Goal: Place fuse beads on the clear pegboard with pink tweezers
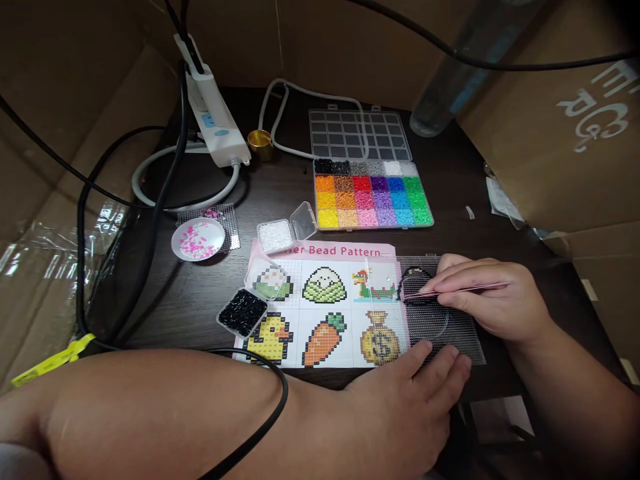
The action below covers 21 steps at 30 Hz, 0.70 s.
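My right hand (487, 297) pinches slim pinkish tweezers (470, 288). Their tips point left, at dark beads (403, 288) set in a curve on the clear pegboard (465, 347). My left hand (415, 407) lies palm down, its fingers stretched over the board's near edge. The board overlaps the right side of a printed bead pattern sheet (325, 340). A small open box of black beads (243, 313) sits on the sheet's left part. Another open box, with white beads (276, 235), stands at the sheet's top edge.
Beyond the sheet lies an open sorting case of coloured beads (373, 193). A white dish (199, 239) of pink and white beads rests at left on a second pegboard (233, 230). A power strip (213, 110), a gold cup (261, 143) and black cables (167, 180) stand behind; cardboard walls surround the table.
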Each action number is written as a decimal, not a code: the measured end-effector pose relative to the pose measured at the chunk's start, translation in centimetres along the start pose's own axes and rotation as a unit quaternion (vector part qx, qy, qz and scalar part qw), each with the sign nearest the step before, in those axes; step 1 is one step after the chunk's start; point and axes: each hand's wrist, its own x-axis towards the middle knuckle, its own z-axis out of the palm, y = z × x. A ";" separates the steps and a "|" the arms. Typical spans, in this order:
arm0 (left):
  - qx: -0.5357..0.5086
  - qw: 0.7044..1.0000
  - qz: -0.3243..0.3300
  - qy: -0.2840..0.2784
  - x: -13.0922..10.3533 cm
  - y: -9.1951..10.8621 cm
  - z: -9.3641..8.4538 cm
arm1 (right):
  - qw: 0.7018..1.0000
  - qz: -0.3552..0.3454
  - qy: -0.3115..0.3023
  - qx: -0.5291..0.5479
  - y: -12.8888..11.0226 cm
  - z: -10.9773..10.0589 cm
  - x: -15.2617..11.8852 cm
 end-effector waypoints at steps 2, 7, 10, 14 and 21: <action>-0.001 1.000 0.000 -0.001 0.0 0.0 0.0 | 1.000 -0.002 -0.004 0.001 0.0 0.0 0.1; 0.001 1.000 0.000 -0.003 0.0 0.1 -0.1 | 1.000 0.002 -0.009 0.004 -0.1 0.1 0.1; 0.000 1.000 0.001 -0.002 0.0 0.2 0.0 | 1.000 0.000 -0.011 0.008 -0.2 0.1 0.1; 0.005 1.000 0.003 -0.002 0.0 0.3 0.1 | 1.000 0.009 -0.015 0.002 -0.4 0.1 0.0; 0.016 1.000 0.008 -0.014 0.0 0.1 -0.4 | 1.000 0.027 -0.005 -0.008 -0.6 0.2 -0.1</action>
